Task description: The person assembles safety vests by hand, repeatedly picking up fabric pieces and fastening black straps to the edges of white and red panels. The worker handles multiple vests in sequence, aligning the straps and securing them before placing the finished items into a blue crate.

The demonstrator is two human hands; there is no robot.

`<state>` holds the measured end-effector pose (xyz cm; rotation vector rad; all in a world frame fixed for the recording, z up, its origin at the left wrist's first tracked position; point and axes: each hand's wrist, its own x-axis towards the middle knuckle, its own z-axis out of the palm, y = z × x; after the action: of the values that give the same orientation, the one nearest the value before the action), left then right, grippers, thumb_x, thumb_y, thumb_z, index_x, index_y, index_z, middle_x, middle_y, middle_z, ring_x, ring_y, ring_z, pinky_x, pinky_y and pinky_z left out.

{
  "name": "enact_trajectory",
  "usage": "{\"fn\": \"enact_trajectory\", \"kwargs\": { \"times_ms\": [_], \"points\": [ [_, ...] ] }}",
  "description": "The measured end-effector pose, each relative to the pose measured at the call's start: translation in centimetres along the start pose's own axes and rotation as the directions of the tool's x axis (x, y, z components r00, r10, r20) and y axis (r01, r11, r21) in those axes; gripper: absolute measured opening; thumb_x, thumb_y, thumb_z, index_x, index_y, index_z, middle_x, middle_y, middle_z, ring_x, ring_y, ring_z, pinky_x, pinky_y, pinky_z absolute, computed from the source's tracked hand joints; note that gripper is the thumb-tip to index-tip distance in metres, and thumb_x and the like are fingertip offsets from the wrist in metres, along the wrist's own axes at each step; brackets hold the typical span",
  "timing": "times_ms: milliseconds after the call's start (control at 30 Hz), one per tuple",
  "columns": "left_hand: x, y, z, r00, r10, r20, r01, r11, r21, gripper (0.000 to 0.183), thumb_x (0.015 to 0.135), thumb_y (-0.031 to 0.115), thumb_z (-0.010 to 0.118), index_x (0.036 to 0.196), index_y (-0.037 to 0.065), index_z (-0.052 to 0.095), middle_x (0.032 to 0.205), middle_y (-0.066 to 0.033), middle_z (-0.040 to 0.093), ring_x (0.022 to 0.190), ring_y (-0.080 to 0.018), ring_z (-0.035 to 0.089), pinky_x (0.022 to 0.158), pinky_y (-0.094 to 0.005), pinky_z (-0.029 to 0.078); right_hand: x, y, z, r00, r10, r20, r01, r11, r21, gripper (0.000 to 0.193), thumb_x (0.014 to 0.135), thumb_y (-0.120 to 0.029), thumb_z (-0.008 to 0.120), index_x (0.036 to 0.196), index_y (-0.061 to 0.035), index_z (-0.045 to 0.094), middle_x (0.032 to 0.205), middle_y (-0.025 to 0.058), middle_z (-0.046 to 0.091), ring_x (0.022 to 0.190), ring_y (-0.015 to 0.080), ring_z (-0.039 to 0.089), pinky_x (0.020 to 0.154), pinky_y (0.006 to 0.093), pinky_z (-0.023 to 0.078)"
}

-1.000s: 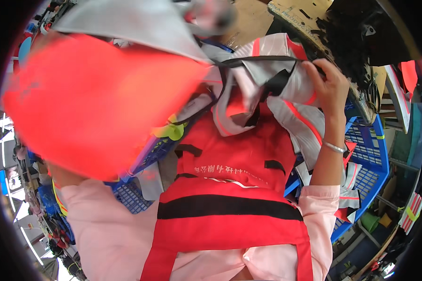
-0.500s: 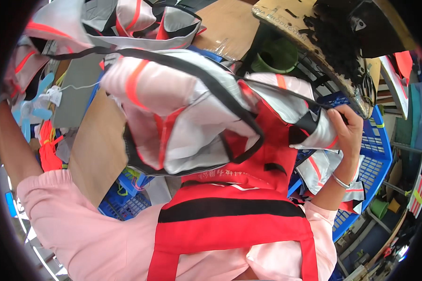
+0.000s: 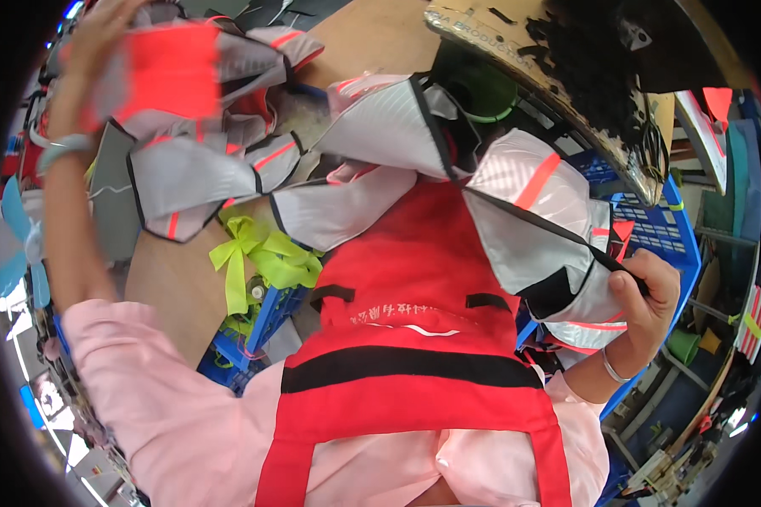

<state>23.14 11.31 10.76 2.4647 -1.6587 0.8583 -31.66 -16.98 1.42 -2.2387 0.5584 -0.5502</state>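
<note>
Tabletop [image 3: 169, 296] edge curves well apart from right fingers [image 3: 649, 269] pinching black trim [image 3: 603, 256]

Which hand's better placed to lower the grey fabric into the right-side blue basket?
Likely the right hand: it pinches the grey fabric by its black edging, near the blue basket. The left hand is away at upper left.

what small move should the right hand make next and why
I'd probably draw the black edging a little toward the blue basket with the right hand: it pinches that edging by the basket, while other grey pieces lie spread over toward the left hand, whose grip is too blurred to tell.
</note>
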Motion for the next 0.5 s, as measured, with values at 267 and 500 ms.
{"fn": "enact_trajectory", "kwargs": {
  "times_ms": [267, 500],
  "points": [
    [-6.4, 36.6, 7.3, 0.970, 0.199, -0.141, -0.232, 0.569, -0.789, 0.040, 0.072, 0.012, 0.072, 0.110, 0.005, 0.062, 0.108, -0.0101, 0.064, 0.101, -0.0310, 0.060, 0.089, -0.0404, 0.048, 1.2, -0.4, 1.1, 0.997, -0.078, -0.029, 0.078, 0.997, 0.010, 0.014, 0.067, -0.006, 0.075, 0.068, 0.0006, 0.062, 0.056, 0.0040, 0.053, 0.049, 0.0121, 0.045, 0.046, 0.0266, 0.030],
    [-6.3, 37.8, 7.3, 0.945, 0.248, 0.212, 0.166, 0.194, -0.967, 0.035, 0.075, 0.002, 0.065, 0.109, 0.000, 0.061, 0.098, -0.0116, 0.068, 0.083, -0.0248, 0.065, 0.074, -0.0324, 0.050, 2.0, 1.6, -0.1, 1.000, 0.006, 0.007, -0.006, 0.999, 0.053, 0.014, 0.073, -0.010, 0.074, 0.072, 0.0009, 0.064, 0.061, 0.0050, 0.058, 0.053, 0.0122, 0.052, 0.049, 0.0255, 0.037]
  ]
}}
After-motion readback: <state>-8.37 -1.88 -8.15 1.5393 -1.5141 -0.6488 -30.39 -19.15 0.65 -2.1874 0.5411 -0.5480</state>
